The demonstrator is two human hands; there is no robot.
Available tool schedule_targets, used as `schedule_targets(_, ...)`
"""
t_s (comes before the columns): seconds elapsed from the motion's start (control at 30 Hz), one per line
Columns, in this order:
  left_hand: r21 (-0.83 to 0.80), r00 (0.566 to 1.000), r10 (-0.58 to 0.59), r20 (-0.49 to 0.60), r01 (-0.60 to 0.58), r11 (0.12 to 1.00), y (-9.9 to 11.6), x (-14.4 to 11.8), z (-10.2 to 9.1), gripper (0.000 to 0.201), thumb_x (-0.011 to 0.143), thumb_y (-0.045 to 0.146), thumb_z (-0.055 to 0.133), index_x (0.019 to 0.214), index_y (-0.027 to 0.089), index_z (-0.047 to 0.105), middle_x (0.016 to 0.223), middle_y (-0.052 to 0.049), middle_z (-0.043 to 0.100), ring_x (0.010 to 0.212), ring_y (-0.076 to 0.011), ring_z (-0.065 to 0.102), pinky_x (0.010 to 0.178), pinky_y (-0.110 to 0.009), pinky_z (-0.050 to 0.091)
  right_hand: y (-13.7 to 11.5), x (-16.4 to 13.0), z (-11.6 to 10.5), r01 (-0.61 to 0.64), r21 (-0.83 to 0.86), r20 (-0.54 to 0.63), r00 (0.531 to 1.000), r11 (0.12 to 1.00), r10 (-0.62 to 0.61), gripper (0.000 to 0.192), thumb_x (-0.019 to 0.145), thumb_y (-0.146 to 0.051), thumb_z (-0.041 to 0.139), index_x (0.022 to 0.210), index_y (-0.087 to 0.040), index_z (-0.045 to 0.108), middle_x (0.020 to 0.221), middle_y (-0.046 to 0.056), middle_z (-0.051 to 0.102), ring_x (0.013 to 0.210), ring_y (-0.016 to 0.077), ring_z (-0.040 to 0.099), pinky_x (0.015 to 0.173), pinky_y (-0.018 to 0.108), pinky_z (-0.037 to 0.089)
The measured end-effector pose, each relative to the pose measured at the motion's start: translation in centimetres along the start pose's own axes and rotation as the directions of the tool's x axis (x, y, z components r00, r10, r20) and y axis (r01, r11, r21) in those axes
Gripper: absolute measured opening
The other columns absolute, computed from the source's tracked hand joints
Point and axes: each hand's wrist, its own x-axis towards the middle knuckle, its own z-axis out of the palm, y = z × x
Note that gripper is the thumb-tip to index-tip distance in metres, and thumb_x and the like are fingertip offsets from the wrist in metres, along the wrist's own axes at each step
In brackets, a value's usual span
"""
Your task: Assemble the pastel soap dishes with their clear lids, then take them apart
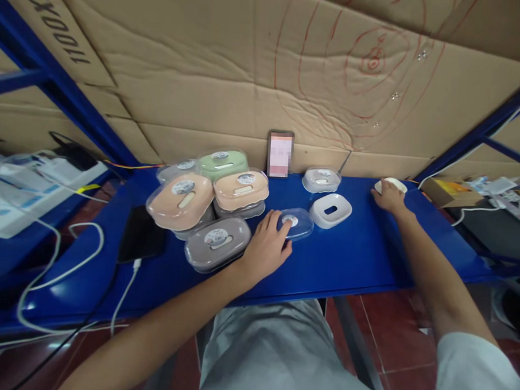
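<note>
Near the table's middle, my left hand (267,246) has its fingers and thumb around the left end of a clear plastic lid (302,225) with a round sticker. At the far right, my right hand (389,196) grips a cream oval piece (397,185), partly covered by the fingers. Between the hands lies a white oval soap box base (337,217) with a slot in its middle. Behind that stands a lidded pale grey soap box (321,180). Left of my left hand sits a lidded grey-brown soap box (223,245).
Stacked at the left are peach (173,208) and green (227,165) lidded boxes, among several others. A phone (280,154) leans on the cardboard wall (205,72). A black device (141,233) with a white cable lies at left. Blue posts frame both sides.
</note>
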Motion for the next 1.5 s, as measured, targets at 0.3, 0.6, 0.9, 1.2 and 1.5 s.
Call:
schedule_targets(0.3, 0.08, 0.999, -0.032, -0.006, 0.033, 0.996, 0.6, -0.1, 0.0, 0.043, 0.098, 0.017, 0.059, 0.141, 0.011, 0.059, 0.165, -0.031, 0.042, 0.157, -0.048, 0.04, 0.123, -0.068, 0.038, -2.3, -10.8, 0.4, 0.184, 0.013, 0.179, 0.967, 0.983, -0.183, 0.056, 0.109, -0.049, 0.044, 0.153, -0.017, 0.058, 0.138, 0.02, 0.072, 0.122, 0.0352, 0.071, 0.102, 0.05, 0.058)
schedule_targets(0.6, 0.12, 0.999, 0.042, 0.023, -0.044, 0.992, 1.0, -0.1, -0.6, 0.047, 0.102, 0.017, 0.053, 0.148, 0.018, 0.06, 0.167, -0.023, 0.046, 0.157, -0.0434, 0.041, 0.124, -0.072, 0.034, -7.6, -10.9, -0.5, 0.652, 0.282, -0.179, 0.757, 0.704, -0.629, 0.04, 0.107, -0.042, 0.056, 0.144, -0.028, 0.065, 0.156, 0.012, 0.062, 0.145, 0.0359, 0.056, 0.114, 0.06, 0.046)
schedule_targets(0.9, 0.128, 0.998, -0.005, 0.055, -0.002, 0.992, 1.1, -0.2, -0.7, 0.048, 0.103, 0.022, 0.054, 0.151, 0.018, 0.059, 0.166, -0.022, 0.046, 0.156, -0.0438, 0.041, 0.124, -0.073, 0.033, -0.7, -8.4, -1.7, 0.567, 0.264, -0.26, 0.821, 0.78, -0.509, 0.032, 0.107, -0.049, 0.056, 0.121, -0.026, 0.073, 0.116, 0.01, 0.079, 0.107, 0.0308, 0.075, 0.1, 0.051, 0.054)
schedule_targets(1.2, 0.112, 0.995, -0.024, 0.092, 0.014, 0.994, 1.3, -0.2, -0.5, 0.049, 0.104, 0.018, 0.047, 0.152, 0.018, 0.057, 0.165, -0.021, 0.049, 0.156, -0.0425, 0.042, 0.122, -0.08, 0.028, 2.0, -15.9, 0.9, 0.426, 0.288, -0.227, 0.9, 0.858, -0.371, 0.033, 0.109, -0.048, 0.049, 0.122, -0.024, 0.067, 0.122, 0.014, 0.073, 0.118, 0.0331, 0.069, 0.1, 0.053, 0.054)
schedule_targets(1.5, 0.089, 0.989, -0.113, 0.092, 0.105, 0.99, 0.9, 0.1, -0.2, 0.052, 0.105, 0.016, 0.044, 0.155, 0.019, 0.054, 0.169, -0.024, 0.041, 0.159, -0.0471, 0.035, 0.117, -0.084, 0.031, -9.2, -16.1, 0.3, 0.53, 0.279, -0.226, 0.847, 0.801, -0.482, 0.041, 0.111, -0.044, 0.044, 0.141, -0.029, 0.067, 0.126, 0.012, 0.071, 0.12, 0.0333, 0.066, 0.1, 0.051, 0.055)
